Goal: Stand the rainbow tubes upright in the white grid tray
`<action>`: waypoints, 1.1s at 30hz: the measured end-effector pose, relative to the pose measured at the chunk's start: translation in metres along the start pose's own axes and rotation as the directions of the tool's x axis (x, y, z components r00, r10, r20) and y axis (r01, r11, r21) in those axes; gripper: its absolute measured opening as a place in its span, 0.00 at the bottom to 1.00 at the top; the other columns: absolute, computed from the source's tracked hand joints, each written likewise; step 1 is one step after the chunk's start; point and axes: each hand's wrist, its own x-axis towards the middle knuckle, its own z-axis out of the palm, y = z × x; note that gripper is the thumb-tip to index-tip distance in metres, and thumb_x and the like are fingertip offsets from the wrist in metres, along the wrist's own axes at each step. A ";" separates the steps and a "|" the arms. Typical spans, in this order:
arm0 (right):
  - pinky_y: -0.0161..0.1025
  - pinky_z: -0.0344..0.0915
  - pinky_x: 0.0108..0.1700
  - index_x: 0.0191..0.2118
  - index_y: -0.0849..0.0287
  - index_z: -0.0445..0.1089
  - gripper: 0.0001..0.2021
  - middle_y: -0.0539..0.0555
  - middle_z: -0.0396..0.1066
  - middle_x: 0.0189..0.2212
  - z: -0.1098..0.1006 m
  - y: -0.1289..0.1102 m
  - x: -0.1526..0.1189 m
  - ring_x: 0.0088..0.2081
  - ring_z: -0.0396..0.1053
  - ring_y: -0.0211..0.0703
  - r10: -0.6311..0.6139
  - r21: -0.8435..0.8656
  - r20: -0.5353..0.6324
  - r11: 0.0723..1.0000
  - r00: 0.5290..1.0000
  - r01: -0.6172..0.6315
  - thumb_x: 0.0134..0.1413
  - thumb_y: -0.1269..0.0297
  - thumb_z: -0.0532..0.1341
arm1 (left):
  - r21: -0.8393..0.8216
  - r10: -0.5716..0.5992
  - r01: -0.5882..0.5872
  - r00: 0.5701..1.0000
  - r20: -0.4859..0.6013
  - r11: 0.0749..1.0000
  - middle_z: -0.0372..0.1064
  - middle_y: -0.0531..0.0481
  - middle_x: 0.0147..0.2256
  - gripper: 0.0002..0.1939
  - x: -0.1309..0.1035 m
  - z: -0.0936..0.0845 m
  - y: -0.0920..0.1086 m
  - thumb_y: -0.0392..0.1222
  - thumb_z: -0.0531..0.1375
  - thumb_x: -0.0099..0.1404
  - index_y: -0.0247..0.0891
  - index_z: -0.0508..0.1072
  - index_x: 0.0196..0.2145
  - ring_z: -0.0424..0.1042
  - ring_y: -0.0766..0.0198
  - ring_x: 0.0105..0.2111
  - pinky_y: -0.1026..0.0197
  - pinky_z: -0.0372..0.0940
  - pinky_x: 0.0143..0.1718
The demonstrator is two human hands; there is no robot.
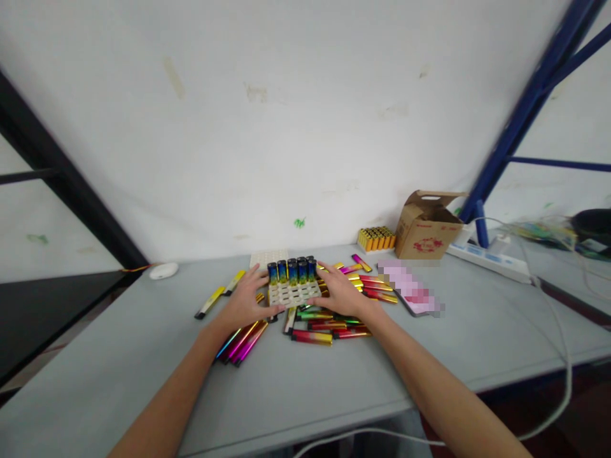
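Observation:
A white tray with holes (293, 295) is between my two hands, near the middle of the table. Several dark blue and yellow cylinders (292, 271) stand upright in its back part, and the front holes show bare. My left hand (245, 299) grips the tray's left side, thumb at the front corner. My right hand (340, 291) holds the right side the same way. Shiny red and yellow tubes (312, 337) lie under and beside my right hand. Purple and orange tubes (248, 343) lie in front of my left hand, and yellow-white ones (210, 303) to its left.
Behind the held tray lies another white tray (270, 257). Orange cylinders (377, 238) stand at the back right by an open cardboard box (426, 229). A pink phone (408, 286), a power strip (491, 261) with cables and a white oval device (163, 271) are also on the table.

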 end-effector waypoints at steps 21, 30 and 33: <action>0.60 0.55 0.61 0.51 0.67 0.68 0.36 0.70 0.61 0.58 0.000 0.008 -0.002 0.64 0.51 0.64 0.009 -0.077 -0.046 0.997 0.999 -0.013 0.41 0.43 0.67 | -0.002 -0.007 0.006 1.000 -0.010 1.000 0.65 0.42 0.55 0.36 0.001 0.011 0.000 0.62 0.66 0.46 0.40 0.73 0.49 0.60 0.43 0.58 0.44 0.56 0.60; 0.54 0.60 0.58 0.54 0.68 0.66 0.36 0.70 0.64 0.56 -0.018 0.011 0.001 0.57 0.63 0.60 0.050 0.135 -0.071 0.990 0.996 -0.040 0.41 0.49 0.69 | -0.107 -0.016 0.010 0.999 -0.051 0.994 0.65 0.42 0.56 0.35 0.009 0.004 0.019 0.59 0.66 0.49 0.37 0.73 0.51 0.61 0.46 0.57 0.46 0.56 0.59; 0.51 0.64 0.55 0.56 0.65 0.64 0.35 0.64 0.68 0.53 -0.029 0.009 0.001 0.53 0.68 0.55 0.068 0.277 -0.055 0.959 0.996 -0.050 0.45 0.51 0.67 | -0.165 -0.030 0.016 0.996 -0.080 0.986 0.67 0.42 0.54 0.33 0.013 0.004 0.029 0.58 0.66 0.50 0.36 0.72 0.50 0.65 0.48 0.54 0.48 0.60 0.57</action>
